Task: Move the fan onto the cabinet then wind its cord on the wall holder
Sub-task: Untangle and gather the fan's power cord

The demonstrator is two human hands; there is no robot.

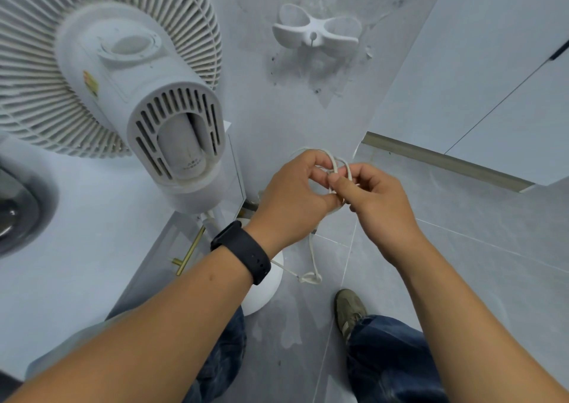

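both hands meet in the middle of the view, in front of the grey wall and below the wall holder (316, 32). the left hand (292, 193) has its fingers curled round a small bundle of white cord (337, 168), several loops of which arch up over its fingertips, and the thumb closes underneath. the right hand (374, 201) pinches the same loops from the other side, thumb and forefinger pressed together on the strands, the remaining fingers folded in. the two hands touch at the cord. from the bundle one strand hangs down toward the floor and ends in a loose knot-like loop just above the tiles, near a round white base (268, 292) that stands on the floor. the white fan (123, 73) stands on the cabinet (77, 248) top at the left, its motor housing turned toward the camera and its grille behind it. the wall holder is a white, four-winged piece fixed to the wall, and nothing is wound on it. a black watch (243, 252) sits on the left wrist. the cabinet front shows a brass handle (189, 256). a dark sink (15, 212) shows at the left edge, and below are blue jeans and a shoe (349, 310) on the grey tiles.
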